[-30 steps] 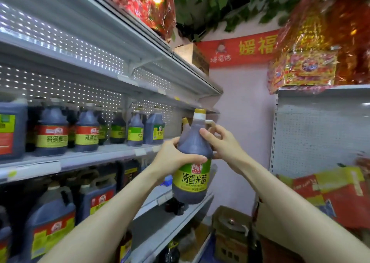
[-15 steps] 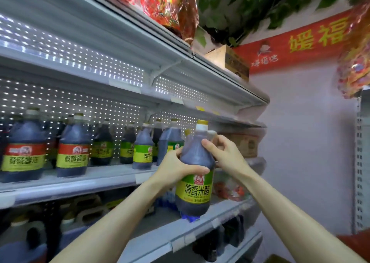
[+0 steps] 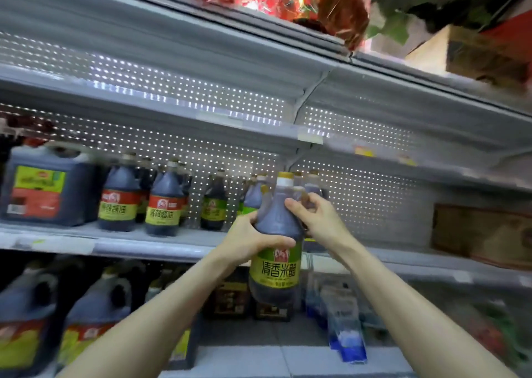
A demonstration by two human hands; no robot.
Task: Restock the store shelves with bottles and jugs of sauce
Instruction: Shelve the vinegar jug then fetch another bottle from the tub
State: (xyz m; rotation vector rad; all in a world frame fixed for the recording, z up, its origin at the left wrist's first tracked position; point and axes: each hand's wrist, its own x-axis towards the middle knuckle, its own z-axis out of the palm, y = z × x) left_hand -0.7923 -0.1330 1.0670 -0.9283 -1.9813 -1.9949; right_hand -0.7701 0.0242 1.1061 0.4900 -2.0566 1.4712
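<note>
Restock partway: rice vinegar bottle [image 3: 275, 251] not yet shelved, left hand [image 3: 247, 242] grip wrapped round belly, right hand [image 3: 316, 219] grip curled on handle; soy sauce bottles [image 3: 164, 205] already on shelf [image 3: 138, 246]

Both hands on green-label jug [image 3: 275, 235], upright, in front of middle shelf [image 3: 149, 246]: left hand [image 3: 250, 241] wraps the body, right hand [image 3: 313, 215] curls at handle. Red-label bottles [image 3: 144, 202] and big jug [image 3: 43, 186] stand left
</note>
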